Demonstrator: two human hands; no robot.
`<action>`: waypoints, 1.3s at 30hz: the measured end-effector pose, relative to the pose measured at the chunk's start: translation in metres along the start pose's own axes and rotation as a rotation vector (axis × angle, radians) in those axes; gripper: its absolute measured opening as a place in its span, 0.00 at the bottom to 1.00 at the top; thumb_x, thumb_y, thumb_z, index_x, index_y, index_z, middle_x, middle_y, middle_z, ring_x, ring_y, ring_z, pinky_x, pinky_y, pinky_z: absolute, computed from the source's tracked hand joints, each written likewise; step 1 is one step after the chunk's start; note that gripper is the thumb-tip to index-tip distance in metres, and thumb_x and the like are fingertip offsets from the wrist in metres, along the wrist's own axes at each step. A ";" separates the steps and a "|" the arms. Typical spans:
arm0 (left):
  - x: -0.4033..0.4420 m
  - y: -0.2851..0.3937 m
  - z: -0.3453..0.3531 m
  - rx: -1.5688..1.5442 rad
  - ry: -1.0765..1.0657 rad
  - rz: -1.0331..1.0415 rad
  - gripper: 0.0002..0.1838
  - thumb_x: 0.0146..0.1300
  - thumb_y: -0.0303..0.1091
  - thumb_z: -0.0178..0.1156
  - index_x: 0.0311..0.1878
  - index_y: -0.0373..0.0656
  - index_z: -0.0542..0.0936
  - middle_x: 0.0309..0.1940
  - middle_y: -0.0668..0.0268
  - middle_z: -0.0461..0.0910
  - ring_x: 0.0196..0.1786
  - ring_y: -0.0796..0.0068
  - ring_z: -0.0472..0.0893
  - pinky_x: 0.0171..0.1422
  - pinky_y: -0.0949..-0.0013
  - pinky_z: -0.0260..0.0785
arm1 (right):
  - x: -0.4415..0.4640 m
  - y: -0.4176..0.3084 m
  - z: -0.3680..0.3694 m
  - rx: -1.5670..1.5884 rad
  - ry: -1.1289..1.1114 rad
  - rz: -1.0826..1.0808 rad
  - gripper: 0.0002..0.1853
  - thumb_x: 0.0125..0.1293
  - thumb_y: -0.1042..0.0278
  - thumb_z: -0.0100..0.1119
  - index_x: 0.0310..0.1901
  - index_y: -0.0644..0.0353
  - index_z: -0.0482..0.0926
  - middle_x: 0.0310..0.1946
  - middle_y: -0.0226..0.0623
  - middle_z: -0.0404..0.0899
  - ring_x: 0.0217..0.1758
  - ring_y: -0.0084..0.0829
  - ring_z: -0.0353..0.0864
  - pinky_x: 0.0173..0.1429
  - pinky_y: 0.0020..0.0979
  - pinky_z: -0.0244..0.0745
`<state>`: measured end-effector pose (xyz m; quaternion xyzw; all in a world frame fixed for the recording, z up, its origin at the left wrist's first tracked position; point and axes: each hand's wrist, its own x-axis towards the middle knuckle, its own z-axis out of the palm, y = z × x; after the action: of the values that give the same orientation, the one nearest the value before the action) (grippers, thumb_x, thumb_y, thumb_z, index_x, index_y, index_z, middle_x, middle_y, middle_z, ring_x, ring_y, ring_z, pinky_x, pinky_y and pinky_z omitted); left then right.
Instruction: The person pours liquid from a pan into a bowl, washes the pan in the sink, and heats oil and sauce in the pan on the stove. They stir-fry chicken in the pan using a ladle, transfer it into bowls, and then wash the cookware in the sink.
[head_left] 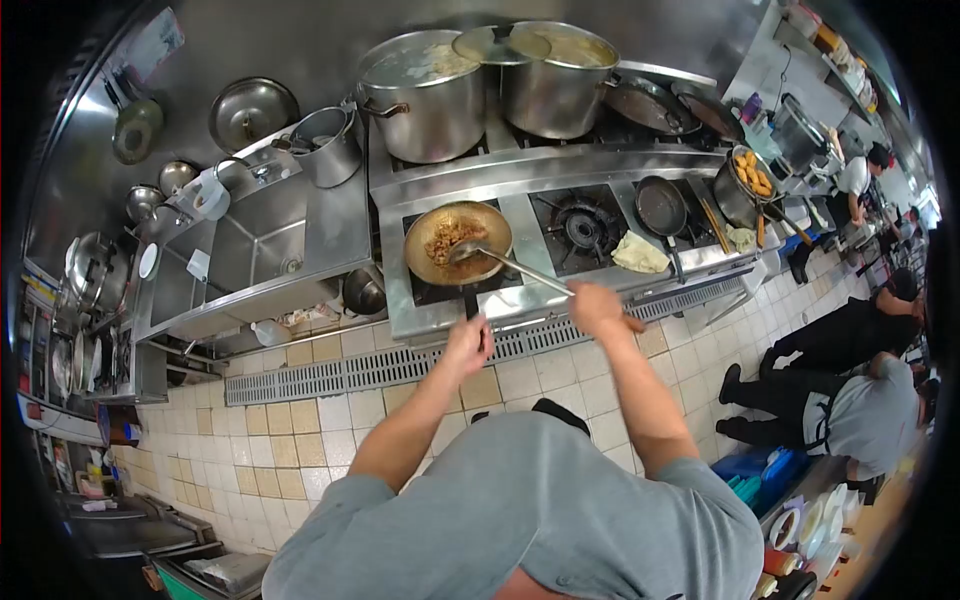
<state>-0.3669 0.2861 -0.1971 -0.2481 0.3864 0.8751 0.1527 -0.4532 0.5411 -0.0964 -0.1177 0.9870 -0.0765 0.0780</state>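
Observation:
A wok [490, 221] with browned, chopped food [452, 238] in it sits on the left front burner. My left hand [468, 345] is closed around its dark handle, which points toward me. In my right hand [599, 309] is the long metal handle of a ladle [524, 270], gripped from above. The ladle's bowl rests in the food, near the middle of the wok. Right of the wok, an unused-looking burner [582, 228] shows its black grate. A crumpled cloth [640, 253] lies on the stove edge beyond my right hand.
Two big stockpots [430, 110] stand at the back of the stove. A small frying pan [661, 206] and a pot of golden fried pieces [752, 173] are to the right. At left is a metal sink [265, 235]. Several people [860, 410] stand at far right. A floor drain grate [400, 372] runs below the stove.

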 end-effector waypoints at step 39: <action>-0.040 0.037 0.019 -0.171 0.066 -0.199 0.15 0.74 0.37 0.56 0.29 0.44 0.69 0.20 0.70 0.67 0.20 0.77 0.68 0.20 0.71 0.61 | -0.029 0.047 -0.027 0.270 -0.188 -0.227 0.20 0.63 0.68 0.56 0.57 0.53 0.82 0.47 0.52 0.84 0.52 0.53 0.83 0.58 0.46 0.77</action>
<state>-0.3571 0.2733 -0.1419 -0.3258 0.2889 0.8768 0.2042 -0.4399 0.5973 -0.0744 -0.2234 0.9366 -0.2052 0.1756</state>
